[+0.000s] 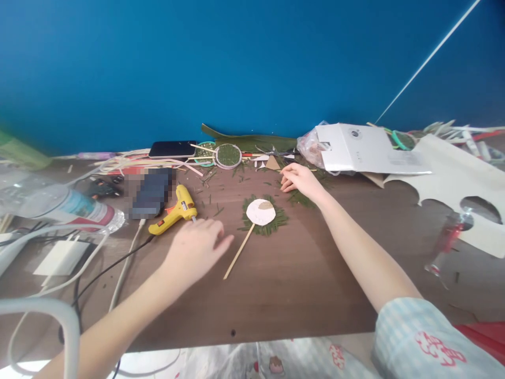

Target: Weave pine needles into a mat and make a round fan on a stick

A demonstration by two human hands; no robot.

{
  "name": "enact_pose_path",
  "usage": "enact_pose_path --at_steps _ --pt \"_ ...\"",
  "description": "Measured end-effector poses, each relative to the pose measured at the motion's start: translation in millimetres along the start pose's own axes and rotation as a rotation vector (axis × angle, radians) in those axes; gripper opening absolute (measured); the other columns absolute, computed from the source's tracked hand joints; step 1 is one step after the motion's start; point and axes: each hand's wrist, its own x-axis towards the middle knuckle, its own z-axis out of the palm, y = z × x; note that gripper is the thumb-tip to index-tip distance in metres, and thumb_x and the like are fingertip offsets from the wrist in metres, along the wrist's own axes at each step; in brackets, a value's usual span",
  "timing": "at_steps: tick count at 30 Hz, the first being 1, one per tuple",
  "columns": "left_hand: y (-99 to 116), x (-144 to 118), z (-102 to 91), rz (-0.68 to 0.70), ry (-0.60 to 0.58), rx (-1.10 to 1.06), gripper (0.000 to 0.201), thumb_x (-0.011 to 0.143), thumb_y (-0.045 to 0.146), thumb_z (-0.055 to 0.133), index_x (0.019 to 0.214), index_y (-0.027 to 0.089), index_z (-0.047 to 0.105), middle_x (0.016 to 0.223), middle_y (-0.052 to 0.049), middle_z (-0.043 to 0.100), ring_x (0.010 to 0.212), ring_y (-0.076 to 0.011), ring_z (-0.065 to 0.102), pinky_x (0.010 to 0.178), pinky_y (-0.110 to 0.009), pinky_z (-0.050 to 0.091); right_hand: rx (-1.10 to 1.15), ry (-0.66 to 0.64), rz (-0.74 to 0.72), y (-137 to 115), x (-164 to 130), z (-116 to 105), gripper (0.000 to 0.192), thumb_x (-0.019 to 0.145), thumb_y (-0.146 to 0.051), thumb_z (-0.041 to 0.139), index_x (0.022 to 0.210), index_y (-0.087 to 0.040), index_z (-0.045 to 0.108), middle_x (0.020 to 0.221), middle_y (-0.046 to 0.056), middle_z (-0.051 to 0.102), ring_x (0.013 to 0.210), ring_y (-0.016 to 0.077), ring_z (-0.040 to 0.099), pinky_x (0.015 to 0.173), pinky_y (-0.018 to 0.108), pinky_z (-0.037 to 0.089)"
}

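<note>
The paper fan [260, 212] lies at the centre of the frame on the brown counter [300, 284]: a pale round disc with a tan patch at its upper edge, bedded on a ring of green leaf strips [278, 218], with a thin wooden stick [239, 252] running down and to the left from it. From how it lies, I judge the disc, the leafy backing and the stick to be already joined, while any trimming or further layers are not yet done.

Your left hand [195, 247] rests flat just left of the stick, near its lower half, with fingers loosely spread and nothing in its grip. The yellow glue gun [175, 213] lies just above and left of that hand, untouched, its cord trailing toward the lower left.

Your right hand [298, 179] reaches to the upper centre, fingers curled down onto loose green clippings [302, 197] above and to the right of the fan. Whether it has pinched anything I cannot tell.

Along the upper edge lie a second round green piece [228, 155], a dark phone [172, 149] to its left, and a white card [366, 150] at upper right.
</note>
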Motion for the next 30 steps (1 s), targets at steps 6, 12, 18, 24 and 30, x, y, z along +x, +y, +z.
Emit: enact_pose_path --at_steps 6,12,18,24,30 --pt "30.9 -2.2 30.6 0.079 -0.063 -0.023 0.021 0.085 0.033 0.046 0.074 0.017 0.054 0.074 -0.008 0.063 0.074 -0.0234 0.06 0.063 -0.032 0.039 0.011 0.054 -0.195 -12.9 -5.6 -7.3 0.009 0.08 -0.025 0.054 0.076 -0.017 0.053 0.064 0.001 0.059 0.055 0.0152 0.065 0.046 0.025 0.053" --pt "27.3 -3.9 36.0 0.089 0.02 -0.044 0.023 0.087 0.021 0.037 0.07 0.018 0.053 0.068 -0.007 0.061 0.069 -0.0214 0.059 0.06 -0.031 0.037 -0.005 0.067 -0.208 -17.7 -9.4 -14.7 0.008 0.074 -0.025 0.059 0.073 -0.018 0.054 0.063 -0.001 0.056 0.053 0.0127 0.06 0.052 0.029 0.054" --pt "34.1 -12.0 25.0 0.005 0.102 -0.225 0.032 0.089 0.024 0.03 0.064 0.019 0.048 0.062 -0.003 0.056 0.059 -0.0158 0.052 0.056 -0.027 0.034 -0.206 0.077 -0.274 -6.7 -10.2 -15.5 0.007 0.073 -0.022 0.053 0.073 -0.017 0.059 0.068 0.003 0.062 0.066 0.0169 0.061 0.069 0.036 0.051" --pt "44.8 -17.2 34.5 -0.002 0.014 -0.348 0.034 0.09 0.024 0.029 0.061 0.02 0.046 0.061 -0.001 0.056 0.058 -0.0156 0.052 0.056 -0.027 0.036 -0.3 0.034 -0.306 -0.3 -18.3 -12.1 0.009 0.073 -0.023 0.051 0.074 -0.018 0.059 0.071 0.003 0.064 0.071 0.0187 0.062 0.074 0.036 0.047" --pt "48.7 -12.8 43.3 0.058 -0.018 -0.261 0.033 0.089 0.021 0.032 0.062 0.019 0.051 0.062 -0.002 0.059 0.062 -0.0165 0.056 0.06 -0.028 0.036 -0.359 0.063 -0.32 9.4 -25.0 -8.3 0.01 0.074 -0.024 0.05 0.075 -0.019 0.059 0.068 0.002 0.063 0.065 0.0173 0.059 0.066 0.032 0.045"
